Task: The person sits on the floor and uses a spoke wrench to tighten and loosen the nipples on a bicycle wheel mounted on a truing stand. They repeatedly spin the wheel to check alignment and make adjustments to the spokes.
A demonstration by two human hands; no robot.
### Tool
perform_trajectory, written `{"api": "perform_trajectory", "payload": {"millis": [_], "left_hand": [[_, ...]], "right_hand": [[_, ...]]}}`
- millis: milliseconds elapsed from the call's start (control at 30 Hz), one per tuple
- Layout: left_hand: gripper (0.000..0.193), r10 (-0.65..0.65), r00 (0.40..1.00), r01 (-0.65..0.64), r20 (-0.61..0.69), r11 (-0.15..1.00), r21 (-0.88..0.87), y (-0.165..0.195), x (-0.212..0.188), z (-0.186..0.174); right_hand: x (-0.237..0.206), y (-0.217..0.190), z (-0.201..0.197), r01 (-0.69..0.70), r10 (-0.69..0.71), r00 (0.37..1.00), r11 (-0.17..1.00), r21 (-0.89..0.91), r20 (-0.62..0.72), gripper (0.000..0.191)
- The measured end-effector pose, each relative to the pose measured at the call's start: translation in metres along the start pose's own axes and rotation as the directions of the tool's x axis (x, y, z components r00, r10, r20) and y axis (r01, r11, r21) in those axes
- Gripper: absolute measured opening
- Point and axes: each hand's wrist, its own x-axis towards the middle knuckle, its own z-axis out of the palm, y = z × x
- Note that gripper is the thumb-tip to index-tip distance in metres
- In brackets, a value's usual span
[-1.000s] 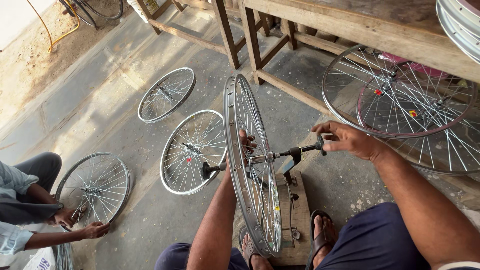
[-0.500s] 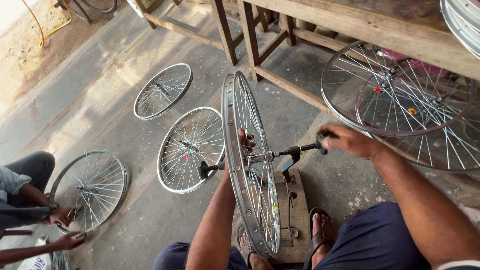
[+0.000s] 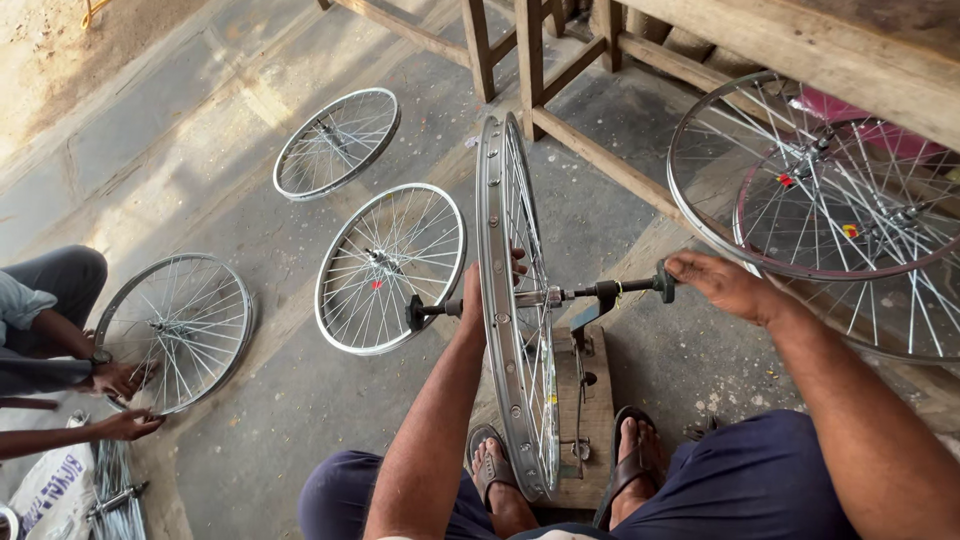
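The floor (image 3: 250,150) fills the left and centre of the frame; a wooden bench (image 3: 800,50) crosses the upper right, with leaning wheels (image 3: 800,180) stacked beneath it at right. Three loose wheels (image 3: 390,268) lie flat on the floor from upper left to lower left; at the lowest of them a co-worker's hands (image 3: 120,400) rest on its rim at the left edge. The wheel (image 3: 515,300) you are working stands upright at centre frame, seen nearly edge-on, its axle (image 3: 540,297) carried on a stand (image 3: 580,400) fixed to a wooden base between your sandalled feet. Your left hand (image 3: 480,295) is at the hub on the left side of the wheel, fingers curled in through the spokes; whether they are clamped on the hub cannot be told. Your right hand (image 3: 725,285) sits at centre right, fingers closed around the handle (image 3: 663,283) at the axle's right end. Risks: fingers among the spokes are likely to be pinched if the wheel turns under them. A slipped grip on the handle could let the wheel swing off true. The base appears held only by your feet; shifting them may tip the stand.
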Motion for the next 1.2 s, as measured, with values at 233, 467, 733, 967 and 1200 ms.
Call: {"api": "perform_trajectory", "payload": {"millis": [233, 467, 733, 967, 1200], "left_hand": [[0.034, 0.172, 0.980, -0.199, 0.100, 0.873, 0.446, 0.007, -0.015, -0.003], [0.021, 0.474, 0.839, -0.538, 0.269, 0.646, 0.541, 0.009, -0.029, -0.002], [0.043, 0.276, 0.955, -0.291, 0.104, 0.939, 0.182, 0.005, -0.048, -0.004], [0.052, 0.444, 0.893, -0.422, 0.075, 0.884, -0.200, 0.054, -0.109, -0.036], [0.072, 0.567, 0.824, -0.545, -0.012, 0.786, -0.293, 0.128, -0.214, -0.056]], "right_hand": [[0.002, -0.003, 0.001, 0.105, -0.105, 0.994, 0.994, -0.009, -0.024, 0.061], [-0.008, -0.009, 0.005, 0.294, -0.304, 0.953, 0.918, 0.267, -0.005, 0.060], [-0.028, -0.012, 0.015, 0.402, -0.400, 0.910, 0.916, -0.005, -0.111, 0.057], [-0.047, -0.053, 0.071, 0.487, -0.655, 0.705, 0.726, -0.485, -0.273, 0.038], [-0.103, -0.119, 0.216, 0.747, -0.814, 0.575, 0.480, -0.461, 0.085, 0.081]]}}
